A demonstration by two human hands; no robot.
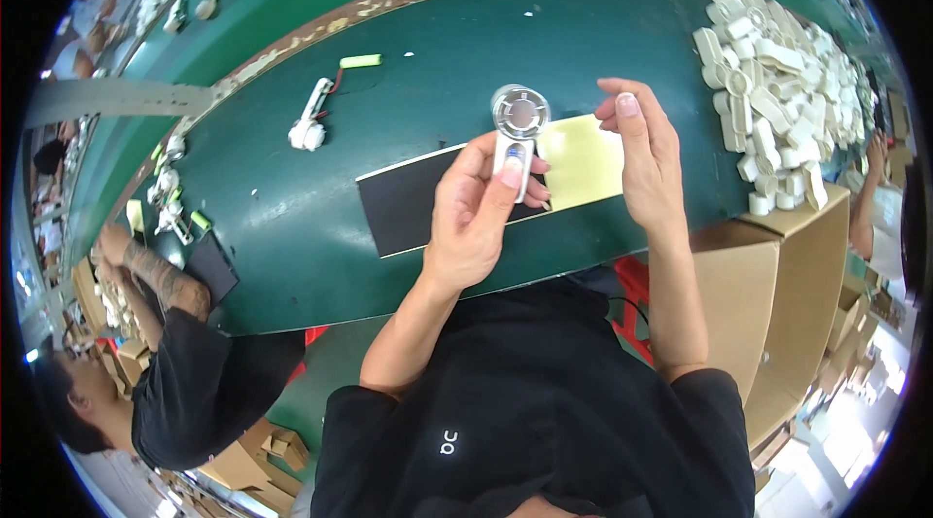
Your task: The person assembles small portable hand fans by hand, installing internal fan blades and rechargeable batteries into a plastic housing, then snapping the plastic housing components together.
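My left hand (468,222) is closed round the white handle of a small handheld fan (521,116), thumb on its front. The fan's round head is of clear plastic and points away from me. To its right, my right hand (649,154) is raised with slightly bent fingers apart, and nothing shows in it. Beneath both hands lies a flat mat, black on its left part (397,214) and shiny pale yellow on its right part (581,166).
A big heap of off-white plastic casings (773,81) covers the table's right end. Further left lie a white fan part (309,120) and a green battery (361,61) wired to it. A cardboard box (792,294) stands at right; a co-worker (185,362) sits at left.
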